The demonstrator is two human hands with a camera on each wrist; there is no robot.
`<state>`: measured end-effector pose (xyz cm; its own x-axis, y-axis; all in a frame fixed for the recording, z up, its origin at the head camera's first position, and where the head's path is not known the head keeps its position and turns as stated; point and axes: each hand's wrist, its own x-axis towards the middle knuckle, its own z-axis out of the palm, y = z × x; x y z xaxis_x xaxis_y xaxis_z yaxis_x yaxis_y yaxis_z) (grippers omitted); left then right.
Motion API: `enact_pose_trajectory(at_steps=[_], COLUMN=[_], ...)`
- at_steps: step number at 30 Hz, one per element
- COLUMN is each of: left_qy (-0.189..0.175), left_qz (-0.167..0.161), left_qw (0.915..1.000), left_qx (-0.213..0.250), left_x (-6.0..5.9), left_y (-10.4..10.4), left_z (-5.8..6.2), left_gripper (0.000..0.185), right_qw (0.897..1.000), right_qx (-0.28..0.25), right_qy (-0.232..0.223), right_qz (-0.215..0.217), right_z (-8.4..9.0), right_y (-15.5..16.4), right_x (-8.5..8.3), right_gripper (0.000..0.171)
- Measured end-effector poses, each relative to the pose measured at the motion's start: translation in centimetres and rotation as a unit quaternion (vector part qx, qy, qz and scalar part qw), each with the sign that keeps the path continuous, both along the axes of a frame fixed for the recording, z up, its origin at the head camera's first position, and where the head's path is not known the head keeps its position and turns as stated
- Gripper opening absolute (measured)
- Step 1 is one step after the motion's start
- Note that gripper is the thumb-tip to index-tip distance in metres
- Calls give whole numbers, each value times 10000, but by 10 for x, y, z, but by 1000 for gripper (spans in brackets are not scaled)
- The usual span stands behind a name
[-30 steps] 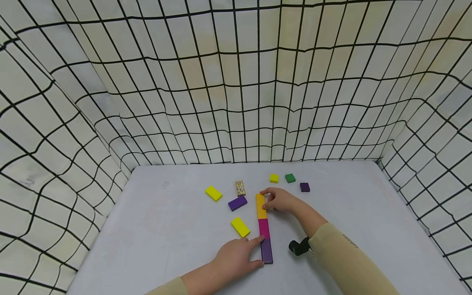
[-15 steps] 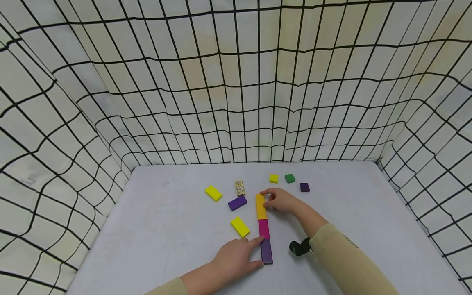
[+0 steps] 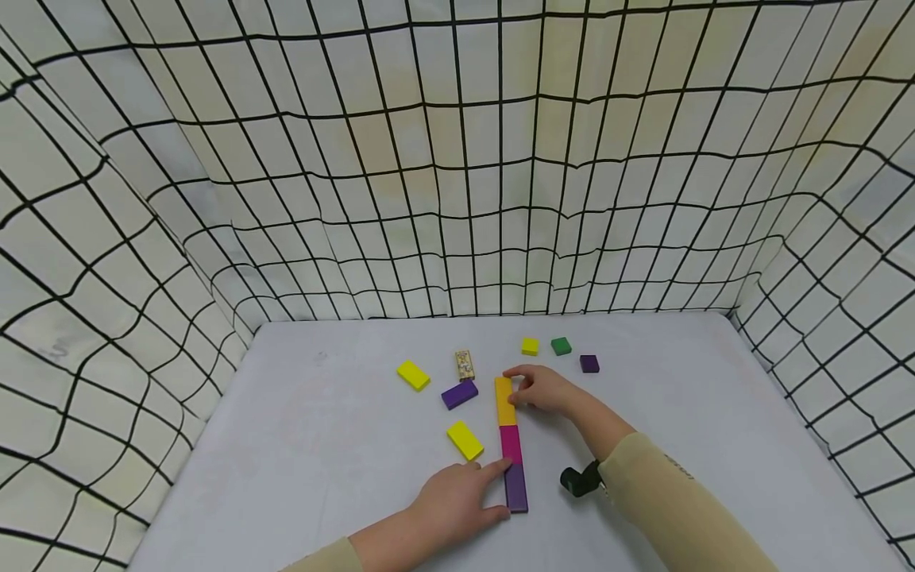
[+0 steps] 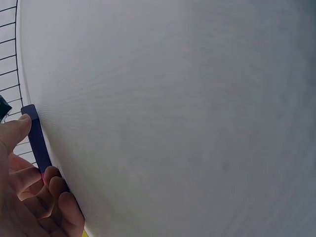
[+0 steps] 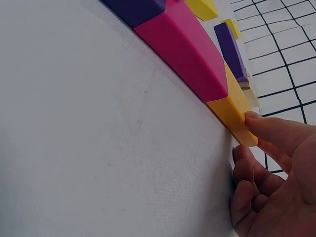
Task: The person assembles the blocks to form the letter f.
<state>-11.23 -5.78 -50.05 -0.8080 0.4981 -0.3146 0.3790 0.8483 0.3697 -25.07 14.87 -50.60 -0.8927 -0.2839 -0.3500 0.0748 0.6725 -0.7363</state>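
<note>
Three blocks lie end to end in a straight row on the white table: an orange block (image 3: 503, 405) farthest away, a magenta block (image 3: 511, 443) in the middle, a purple block (image 3: 515, 489) nearest. My left hand (image 3: 452, 502) holds the purple block, thumb at its near end and index fingertip on top where it meets the magenta one. At the far end, my right hand (image 3: 549, 389) pinches the orange block, its thumb on the side and index finger at the end. In the right wrist view the magenta block (image 5: 185, 49) butts against the orange block (image 5: 229, 111).
Left of the row lie two yellow blocks (image 3: 465, 441), a loose purple block (image 3: 460, 394) and a patterned block (image 3: 465, 365). Behind are a small yellow block (image 3: 530, 346), a green block (image 3: 561, 346) and a dark purple block (image 3: 589, 364). Black netting (image 3: 465, 167) encloses the table.
</note>
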Motion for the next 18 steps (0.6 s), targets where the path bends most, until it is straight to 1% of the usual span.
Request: enact_pose_trajectory(at_steps=[6,18], left_qy=[40,78], left_qz=[-8,-32], left_qw=[10000,10000], left_qx=[32,-18], left_x=[0,1], left_y=[1,1], left_z=[-1,2], left_gripper=[64,64], right_qw=[10000,10000], right_qx=[56,17], right_qy=[54,53], right_qz=[60,63], right_z=[2,-2], right_y=[1,1], right_x=[0,0], right_gripper=[48,48])
